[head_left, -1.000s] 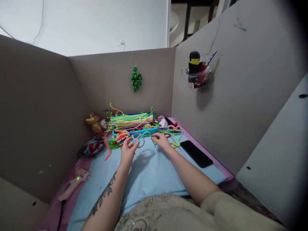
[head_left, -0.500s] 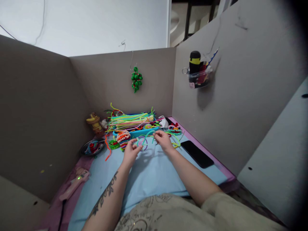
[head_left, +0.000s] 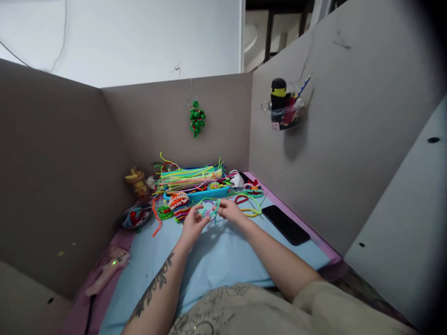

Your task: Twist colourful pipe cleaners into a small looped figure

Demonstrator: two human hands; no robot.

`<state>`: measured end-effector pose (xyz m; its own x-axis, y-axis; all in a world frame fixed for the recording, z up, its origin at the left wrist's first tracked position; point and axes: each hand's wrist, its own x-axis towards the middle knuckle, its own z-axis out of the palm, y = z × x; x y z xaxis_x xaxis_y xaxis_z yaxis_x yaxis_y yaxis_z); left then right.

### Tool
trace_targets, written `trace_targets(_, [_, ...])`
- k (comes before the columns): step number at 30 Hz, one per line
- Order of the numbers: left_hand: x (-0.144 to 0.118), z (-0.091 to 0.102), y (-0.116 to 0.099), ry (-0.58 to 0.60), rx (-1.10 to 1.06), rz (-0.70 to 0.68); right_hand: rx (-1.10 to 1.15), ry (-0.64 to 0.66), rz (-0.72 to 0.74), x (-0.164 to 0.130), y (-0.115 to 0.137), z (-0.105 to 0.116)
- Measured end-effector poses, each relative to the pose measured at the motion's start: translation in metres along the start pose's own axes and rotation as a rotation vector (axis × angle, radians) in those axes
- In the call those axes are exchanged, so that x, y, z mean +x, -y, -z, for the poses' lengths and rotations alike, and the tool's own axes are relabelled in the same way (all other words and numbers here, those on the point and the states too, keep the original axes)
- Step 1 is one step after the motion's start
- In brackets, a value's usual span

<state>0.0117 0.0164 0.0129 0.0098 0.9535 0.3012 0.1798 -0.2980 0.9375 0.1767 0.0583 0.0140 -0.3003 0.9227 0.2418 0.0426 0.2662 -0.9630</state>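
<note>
Currently, a teal-and-purple pipe-cleaner piece [head_left: 207,212] is pinched above the blue-covered surface [head_left: 223,258] by the left hand [head_left: 194,224] and right hand [head_left: 231,212], fingers nearly closed; its loops could be distorted by uneven pulling.

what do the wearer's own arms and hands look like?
Both the left hand and right hand are ungloved. A dark leafy vine tattoo marks the left forearm. The right sleeve is short, grey-beige; the left sleeve isn't visible.
</note>
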Motion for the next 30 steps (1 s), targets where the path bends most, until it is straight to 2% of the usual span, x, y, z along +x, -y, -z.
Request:
trace_targets(5, [0.001, -0.001, -0.001, -0.033, -0.01, -0.015, -0.069, 0.084, -0.047, -0.002, -0.003, -0.003])
trace_targets(12, [0.003, 0.002, -0.003, -0.158, -0.079, 0.034, 0.055, -0.07, -0.017, 0.003, -0.005, -0.004])
trace_targets(18, [0.005, 0.004, -0.003, -0.204, -0.157, 0.063, -0.02, -0.066, 0.018, -0.001, -0.002, -0.011])
trace_targets(20, [0.004, 0.004, -0.003, -0.215, -0.16, 0.049, -0.038, -0.057, -0.017, -0.004, -0.001, -0.017])
trace_targets(24, [0.001, 0.001, -0.005, -0.209, -0.083, -0.01, 0.055, -0.011, -0.181, -0.01, -0.004, -0.031])
trace_targets(27, [-0.003, -0.003, -0.006, -0.187, -0.008, -0.077, 0.134, -0.062, -0.263, -0.012, -0.005, -0.039])
trace_targets(30, [-0.006, -0.005, -0.007, -0.178, 0.019, -0.124, 0.168, -0.127, -0.286, -0.011, -0.006, -0.043])
